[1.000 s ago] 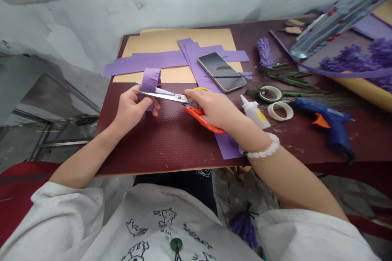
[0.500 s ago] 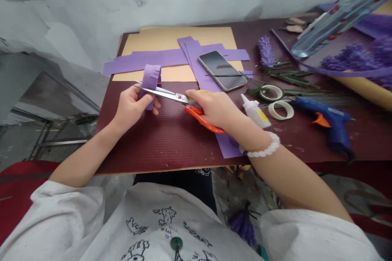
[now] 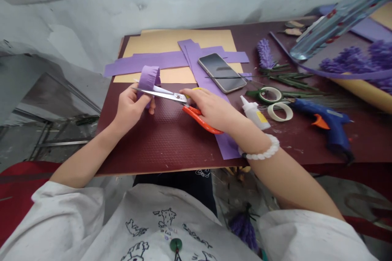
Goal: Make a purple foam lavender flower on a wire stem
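Note:
My left hand (image 3: 131, 108) pinches a curled roll of purple crepe paper (image 3: 149, 79), which stands up above its fingers. My right hand (image 3: 211, 108) grips a pair of orange-handled scissors (image 3: 199, 117), partly hidden under the palm. The steel blades (image 3: 159, 95) point left across the base of the roll, and their tips reach past my left fingers. A white strip of paper (image 3: 161, 89) shows behind the blades. Both hands hover over a dark red textured board (image 3: 159, 142).
Tan card (image 3: 171, 40) and purple paper strips (image 3: 202, 65) lie under a smartphone (image 3: 221, 72). To the right are a glue bottle (image 3: 255, 113), tape rolls (image 3: 270, 95), a blue glue gun (image 3: 326, 124) and purple paper flowers (image 3: 265, 54). A clear tube (image 3: 339, 20) crosses the upper right.
The scissors and my right hand have shifted slightly left, with the blades further across the roll. The purple roll now sits a little lower in my left hand and leans more.

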`<state>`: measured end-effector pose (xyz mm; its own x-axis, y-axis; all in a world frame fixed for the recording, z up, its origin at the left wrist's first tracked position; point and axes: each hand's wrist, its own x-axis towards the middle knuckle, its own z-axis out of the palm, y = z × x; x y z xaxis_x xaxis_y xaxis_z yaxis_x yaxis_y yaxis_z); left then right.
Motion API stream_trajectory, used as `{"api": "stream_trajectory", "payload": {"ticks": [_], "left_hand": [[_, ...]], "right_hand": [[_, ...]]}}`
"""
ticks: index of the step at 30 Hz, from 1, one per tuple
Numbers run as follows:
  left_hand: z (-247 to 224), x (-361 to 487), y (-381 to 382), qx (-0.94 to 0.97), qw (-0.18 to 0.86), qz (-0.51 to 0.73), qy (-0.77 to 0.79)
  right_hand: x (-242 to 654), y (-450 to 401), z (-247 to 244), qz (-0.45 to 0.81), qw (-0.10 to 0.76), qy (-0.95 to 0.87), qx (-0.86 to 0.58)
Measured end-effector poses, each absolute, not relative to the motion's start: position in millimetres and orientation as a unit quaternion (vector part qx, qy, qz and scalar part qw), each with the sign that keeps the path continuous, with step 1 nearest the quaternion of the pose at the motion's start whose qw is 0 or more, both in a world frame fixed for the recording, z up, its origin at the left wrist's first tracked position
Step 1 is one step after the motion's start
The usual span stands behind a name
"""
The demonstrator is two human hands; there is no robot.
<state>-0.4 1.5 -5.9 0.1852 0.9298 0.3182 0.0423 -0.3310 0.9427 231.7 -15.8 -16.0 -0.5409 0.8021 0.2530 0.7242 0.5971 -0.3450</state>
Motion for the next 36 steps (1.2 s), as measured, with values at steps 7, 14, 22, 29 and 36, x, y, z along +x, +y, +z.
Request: {"api": "stream_trajectory", "payload": {"ticks": [7,14,22,29,36], "left_hand": [[-3.0,2.2,-2.6,0.643,0.435,0.489,0.399],[-4.3,2.9,-2.4,0.639,0.431,0.492,0.404],[-5.1,2.1,1.4,0.611,0.459,0.517,0.386],[-4.5,1.5,2.3,0.616,0.471,0.503,0.380],[-6.2,-0.6,4.3,0.619,0.477,0.493,0.383]], "right_hand": [[233.7,-17.8,-17.0,0.051,0.175,-0.867,-0.464],[232.5,-18.8,-19.3,0.009,0.154,-0.856,-0.493],[229.5,-18.5,-17.3,0.062,0.189,-0.869,-0.453],[231.4,-15.6,-18.1,0.068,0.188,-0.873,-0.445],[232.0,-18.9,-16.1,0.048,0.174,-0.865,-0.468]]}}
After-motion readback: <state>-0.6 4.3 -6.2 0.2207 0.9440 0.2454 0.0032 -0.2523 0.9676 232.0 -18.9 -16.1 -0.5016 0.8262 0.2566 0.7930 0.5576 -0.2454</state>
